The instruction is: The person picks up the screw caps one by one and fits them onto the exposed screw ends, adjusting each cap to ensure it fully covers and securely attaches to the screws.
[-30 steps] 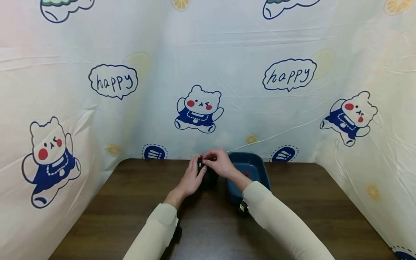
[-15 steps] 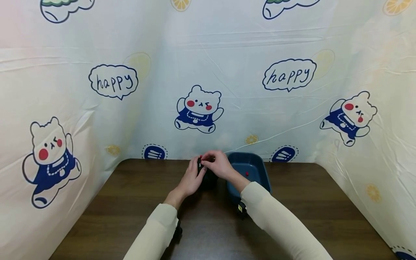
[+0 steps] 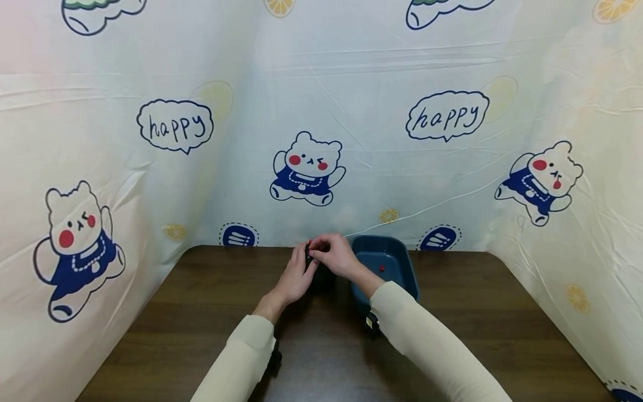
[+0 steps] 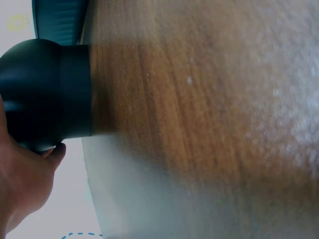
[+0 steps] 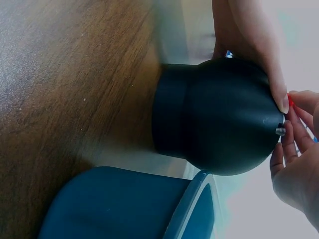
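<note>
A black, rounded thing (image 5: 229,119) with a narrower cylindrical base stands on the table, its domed end up. My left hand (image 3: 295,276) grips it from the left side, fingers curled round the dome. At its top, my right hand (image 3: 337,258) pinches a small red piece (image 5: 291,99), mostly covered by the fingertips. Beside those fingers a threaded metal stud (image 5: 280,131) sticks out of the dome. In the left wrist view, the black body (image 4: 37,94) shows with part of the left hand (image 4: 25,181) under it.
Right of the black thing stands a blue tray (image 3: 379,237), with a small red piece (image 3: 382,268) lying inside. The right forearm passes over the tray's near left part. Behind the brown wooden table (image 3: 201,312) hangs a printed white curtain (image 3: 372,111).
The right hand's fingertips have shifted slightly left over the top of the black thing, covering more of the red piece there. The left hand stays in place.
</note>
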Action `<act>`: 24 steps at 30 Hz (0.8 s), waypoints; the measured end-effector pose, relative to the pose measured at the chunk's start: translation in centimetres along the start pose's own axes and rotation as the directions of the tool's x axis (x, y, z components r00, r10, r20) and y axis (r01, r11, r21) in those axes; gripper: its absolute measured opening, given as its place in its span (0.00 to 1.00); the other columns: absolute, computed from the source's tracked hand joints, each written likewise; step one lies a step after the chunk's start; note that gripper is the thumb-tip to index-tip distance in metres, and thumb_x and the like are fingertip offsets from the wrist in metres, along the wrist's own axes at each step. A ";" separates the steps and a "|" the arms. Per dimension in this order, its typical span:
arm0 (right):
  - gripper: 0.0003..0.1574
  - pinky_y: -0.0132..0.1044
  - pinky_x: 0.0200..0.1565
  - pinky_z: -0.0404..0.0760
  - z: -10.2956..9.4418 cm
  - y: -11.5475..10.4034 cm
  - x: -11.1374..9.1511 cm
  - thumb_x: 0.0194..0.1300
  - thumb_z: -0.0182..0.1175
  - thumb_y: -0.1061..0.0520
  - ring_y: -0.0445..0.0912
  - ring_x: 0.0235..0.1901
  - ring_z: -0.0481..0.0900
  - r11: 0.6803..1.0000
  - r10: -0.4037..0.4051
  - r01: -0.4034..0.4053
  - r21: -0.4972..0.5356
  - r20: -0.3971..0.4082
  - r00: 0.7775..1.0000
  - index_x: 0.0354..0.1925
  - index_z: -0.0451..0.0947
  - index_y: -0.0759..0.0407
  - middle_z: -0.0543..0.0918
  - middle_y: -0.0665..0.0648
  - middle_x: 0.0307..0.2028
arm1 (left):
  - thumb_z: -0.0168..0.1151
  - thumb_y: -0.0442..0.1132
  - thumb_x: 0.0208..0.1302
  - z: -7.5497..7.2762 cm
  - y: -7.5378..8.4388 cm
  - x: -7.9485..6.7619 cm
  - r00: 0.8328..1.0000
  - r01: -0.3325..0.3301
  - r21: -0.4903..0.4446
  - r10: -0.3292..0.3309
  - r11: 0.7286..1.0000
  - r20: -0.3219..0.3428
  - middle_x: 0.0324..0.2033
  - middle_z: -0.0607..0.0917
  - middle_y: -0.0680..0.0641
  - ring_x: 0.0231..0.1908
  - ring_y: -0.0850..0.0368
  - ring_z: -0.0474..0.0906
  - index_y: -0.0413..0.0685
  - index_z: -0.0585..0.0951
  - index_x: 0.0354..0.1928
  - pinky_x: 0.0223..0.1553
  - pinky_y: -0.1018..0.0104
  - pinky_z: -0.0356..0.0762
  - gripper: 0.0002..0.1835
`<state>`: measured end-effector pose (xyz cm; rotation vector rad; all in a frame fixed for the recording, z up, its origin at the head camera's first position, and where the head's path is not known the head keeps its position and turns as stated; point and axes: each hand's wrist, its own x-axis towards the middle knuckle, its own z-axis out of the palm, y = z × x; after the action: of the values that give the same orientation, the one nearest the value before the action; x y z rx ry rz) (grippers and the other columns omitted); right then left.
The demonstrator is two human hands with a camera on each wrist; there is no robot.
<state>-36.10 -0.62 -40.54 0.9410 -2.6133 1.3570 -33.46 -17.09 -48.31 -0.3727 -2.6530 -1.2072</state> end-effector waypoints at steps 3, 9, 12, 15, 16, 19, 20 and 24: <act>0.07 0.39 0.44 0.83 0.1 0.0 0.0 0.69 0.67 0.60 0.45 0.40 0.82 1.000 -0.006 0.006 -0.006 -0.002 1.000 0.43 0.88 0.60 0.87 0.53 0.39 | 0.37 0.65 0.79 0.1 -0.6 0.3 1.000 0.002 0.007 -0.002 1.000 0.010 0.78 0.50 0.40 0.76 0.38 0.52 0.47 0.49 0.80 0.71 0.40 0.60 0.40; 0.06 0.41 0.48 0.83 0.3 0.2 0.0 0.68 0.66 0.62 0.46 0.44 0.82 1.000 -0.007 0.007 -0.023 -0.001 1.000 0.42 0.89 0.58 0.88 0.53 0.43 | 0.38 0.67 0.78 0.1 -0.8 0.4 1.000 0.011 -0.007 -0.010 1.000 0.027 0.78 0.50 0.43 0.77 0.42 0.51 0.52 0.48 0.81 0.72 0.42 0.59 0.40; 0.06 0.42 0.50 0.83 0.3 0.2 0.0 0.68 0.67 0.62 0.47 0.45 0.82 0.999 0.002 -0.002 -0.035 0.003 1.000 0.42 0.89 0.57 0.88 0.53 0.44 | 0.37 0.67 0.78 0.2 -0.9 0.5 0.999 0.016 0.003 -0.016 1.000 0.032 0.79 0.49 0.44 0.77 0.42 0.50 0.52 0.48 0.81 0.72 0.41 0.59 0.40; 0.06 0.43 0.50 0.82 0.3 0.0 0.1 0.69 0.67 0.61 0.47 0.45 0.82 0.999 -0.005 0.006 -0.033 0.017 1.000 0.43 0.89 0.58 0.87 0.54 0.44 | 0.37 0.67 0.78 0.0 -0.8 0.2 0.999 0.027 0.008 -0.027 1.000 0.028 0.79 0.49 0.43 0.77 0.41 0.50 0.51 0.47 0.81 0.71 0.40 0.59 0.41; 0.07 0.43 0.50 0.82 0.3 -0.1 0.1 0.69 0.66 0.61 0.47 0.45 0.82 1.000 -0.009 0.009 -0.028 0.020 1.000 0.44 0.88 0.58 0.87 0.54 0.44 | 0.37 0.66 0.79 -0.1 -0.7 0.2 0.999 0.025 0.000 -0.025 1.000 0.026 0.79 0.48 0.42 0.77 0.40 0.50 0.50 0.47 0.81 0.71 0.38 0.59 0.41; 0.09 0.44 0.48 0.83 -0.1 -0.1 0.0 0.69 0.65 0.63 0.48 0.43 0.82 1.000 -0.023 0.023 0.000 0.026 0.999 0.47 0.87 0.61 0.87 0.55 0.45 | 0.36 0.67 0.78 -0.1 -0.5 0.1 0.999 0.023 -0.006 -0.023 1.000 0.032 0.79 0.47 0.41 0.77 0.37 0.50 0.49 0.46 0.81 0.70 0.36 0.60 0.42; 0.10 0.44 0.48 0.82 -0.2 0.0 -0.1 0.70 0.65 0.63 0.47 0.42 0.82 1.000 -0.024 0.024 0.007 0.026 0.999 0.48 0.86 0.61 0.87 0.56 0.45 | 0.36 0.68 0.78 0.0 -0.5 0.1 0.999 0.022 -0.008 -0.022 1.000 0.034 0.79 0.47 0.41 0.76 0.37 0.51 0.49 0.46 0.81 0.69 0.36 0.60 0.42; 0.11 0.45 0.48 0.82 -1.0 0.1 -0.3 0.70 0.64 0.61 0.47 0.42 0.81 1.000 -0.013 0.013 0.002 0.031 0.999 0.50 0.85 0.60 0.86 0.55 0.45 | 0.35 0.69 0.77 0.0 -0.3 0.2 0.999 0.036 0.001 -0.036 0.999 0.024 0.78 0.51 0.42 0.73 0.38 0.58 0.51 0.48 0.80 0.68 0.37 0.64 0.42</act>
<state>-36.13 0.37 -40.10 0.9860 -2.6243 1.3523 -33.73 -17.24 -48.48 -0.3430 -2.6911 -1.2192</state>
